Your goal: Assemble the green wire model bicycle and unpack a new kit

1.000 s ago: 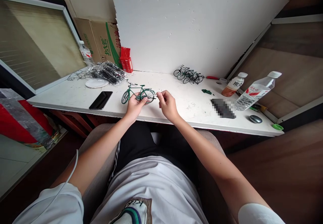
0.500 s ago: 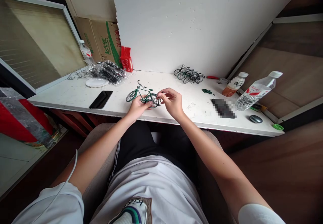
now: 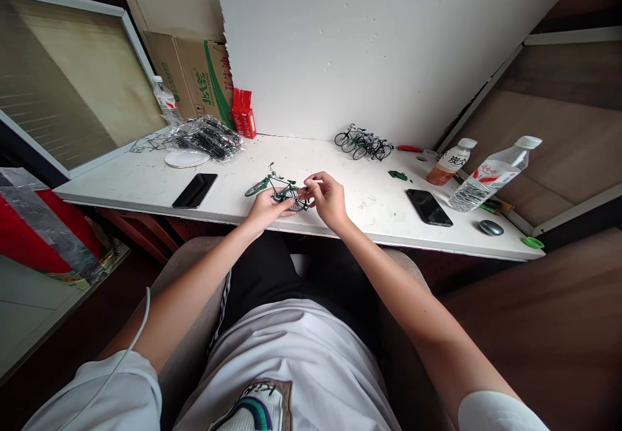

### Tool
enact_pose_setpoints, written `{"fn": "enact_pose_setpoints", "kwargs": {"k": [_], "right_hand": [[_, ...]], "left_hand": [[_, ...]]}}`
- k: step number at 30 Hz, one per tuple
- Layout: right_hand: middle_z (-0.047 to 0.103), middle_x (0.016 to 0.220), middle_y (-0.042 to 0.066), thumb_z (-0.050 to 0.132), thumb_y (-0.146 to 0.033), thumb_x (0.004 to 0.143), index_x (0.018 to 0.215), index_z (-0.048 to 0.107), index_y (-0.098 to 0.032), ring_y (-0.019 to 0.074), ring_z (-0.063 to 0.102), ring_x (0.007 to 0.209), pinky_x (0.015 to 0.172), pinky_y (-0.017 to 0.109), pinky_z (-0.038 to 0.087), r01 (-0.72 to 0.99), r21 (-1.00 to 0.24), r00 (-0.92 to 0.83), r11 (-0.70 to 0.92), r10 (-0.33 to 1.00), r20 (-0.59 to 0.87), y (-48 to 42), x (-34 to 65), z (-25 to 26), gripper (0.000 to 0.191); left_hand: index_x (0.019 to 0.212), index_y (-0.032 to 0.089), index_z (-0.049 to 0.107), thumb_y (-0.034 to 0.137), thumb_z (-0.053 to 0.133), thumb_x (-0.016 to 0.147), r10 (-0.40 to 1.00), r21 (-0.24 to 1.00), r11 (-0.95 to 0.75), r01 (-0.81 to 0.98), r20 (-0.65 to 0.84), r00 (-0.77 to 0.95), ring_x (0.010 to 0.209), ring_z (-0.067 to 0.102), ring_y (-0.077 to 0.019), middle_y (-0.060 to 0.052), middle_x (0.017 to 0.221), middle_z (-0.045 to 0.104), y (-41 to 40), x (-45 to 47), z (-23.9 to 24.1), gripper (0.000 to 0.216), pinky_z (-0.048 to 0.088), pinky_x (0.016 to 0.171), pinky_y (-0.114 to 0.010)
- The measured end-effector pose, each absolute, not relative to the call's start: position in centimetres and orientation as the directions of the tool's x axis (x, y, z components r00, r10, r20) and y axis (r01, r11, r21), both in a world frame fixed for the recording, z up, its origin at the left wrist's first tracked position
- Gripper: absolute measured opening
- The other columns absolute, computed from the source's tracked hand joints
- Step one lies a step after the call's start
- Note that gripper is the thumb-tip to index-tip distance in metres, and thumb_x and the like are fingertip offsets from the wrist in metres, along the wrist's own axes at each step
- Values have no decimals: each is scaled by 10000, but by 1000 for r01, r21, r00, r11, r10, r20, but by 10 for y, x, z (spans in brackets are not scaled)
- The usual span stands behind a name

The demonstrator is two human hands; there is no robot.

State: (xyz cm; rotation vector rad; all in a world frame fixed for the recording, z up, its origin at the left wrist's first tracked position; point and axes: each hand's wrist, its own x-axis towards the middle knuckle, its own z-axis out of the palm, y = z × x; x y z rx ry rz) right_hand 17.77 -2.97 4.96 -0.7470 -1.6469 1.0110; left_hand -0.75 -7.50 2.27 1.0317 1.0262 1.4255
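A small green model bicycle (image 3: 271, 183) is gripped in my left hand (image 3: 268, 208), with the thumb across its frame near the rear wheel. It leans over, handlebar up and front wheel to the left. My right hand (image 3: 329, 203) is at the rear end of the bicycle, thumb and forefinger pinched together close to the rear wheel. Whatever lies between those fingertips is too small to make out. Farther back on the white table (image 3: 311, 159) stands a cluster of similar model bicycles (image 3: 364, 142). Small green parts (image 3: 398, 175) lie in front of them.
Left of my hands lie a phone (image 3: 195, 191), a white lid (image 3: 186, 159) and plastic-wrapped black parts (image 3: 208, 138). Rightward are another phone (image 3: 429, 207), a tea bottle (image 3: 451, 162), a water bottle (image 3: 495, 175), a mouse (image 3: 490, 227) and a green cap (image 3: 533, 242). A white board (image 3: 379, 48) stands behind.
The bicycle has tilted over in my left hand, its front wheel now flatter and the handlebar a little lower. My right hand has shifted slightly left, still pinched by the rear wheel.
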Motion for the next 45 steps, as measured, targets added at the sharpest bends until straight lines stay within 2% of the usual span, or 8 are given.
{"fn": "enact_pose_setpoints", "kwargs": {"k": [13, 22, 29, 33, 40, 45], "right_hand": [[797, 854, 55, 673, -764, 953, 1015, 669, -237, 219, 797, 780, 488, 220, 534, 44, -884, -263, 465, 859, 439, -29, 177, 44, 530], [783, 823, 36, 672, -762, 952, 1018, 669, -241, 210, 789, 763, 532, 236, 566, 37, -882, -262, 470, 856, 445, -23, 175, 42, 526], [798, 904, 45, 651, -709, 999, 1022, 683, -238, 218, 809, 790, 566, 256, 567, 9, -861, -274, 508, 829, 487, -14, 176, 44, 472], [800, 861, 37, 634, -697, 1021, 1016, 686, -243, 232, 822, 782, 583, 271, 580, 6, -847, -261, 531, 819, 512, -5, 174, 41, 457], [813, 840, 35, 690, -739, 971, 1008, 698, -249, 229, 817, 731, 566, 270, 580, 21, -848, -222, 529, 830, 512, 11, 172, 39, 492], [816, 846, 50, 668, -779, 964, 1010, 694, -244, 235, 813, 748, 568, 278, 589, 69, -832, -260, 550, 816, 517, 22, 172, 41, 537]], "left_hand": [[1258, 115, 702, 294, 1011, 739, 993, 967, -96, -234, 77, -88, 919, 830, -267, -109, 989, 837, -74, -6, 18, 630, 700, 981, -558], [1247, 114, 697, 283, 1009, 738, 993, 966, -94, -243, 75, -90, 917, 833, -266, -133, 1080, 836, -70, -6, 22, 621, 709, 957, -541], [1264, 101, 678, 273, 999, 754, 990, 969, -107, -225, 82, -119, 891, 834, -273, -125, 1006, 838, -60, -4, 23, 626, 707, 951, -538], [1256, 106, 678, 264, 994, 747, 987, 971, -105, -214, 77, -138, 875, 830, -261, -115, 998, 842, -52, -4, 24, 620, 712, 918, -503], [1243, 105, 687, 267, 989, 748, 989, 972, -106, -209, 83, -119, 874, 829, -264, -126, 1033, 842, -37, -4, 23, 602, 711, 901, -494], [1231, 110, 689, 259, 985, 745, 987, 969, -114, -218, 86, -132, 875, 825, -263, -128, 1049, 845, -25, -5, 22, 588, 712, 882, -486]]}}
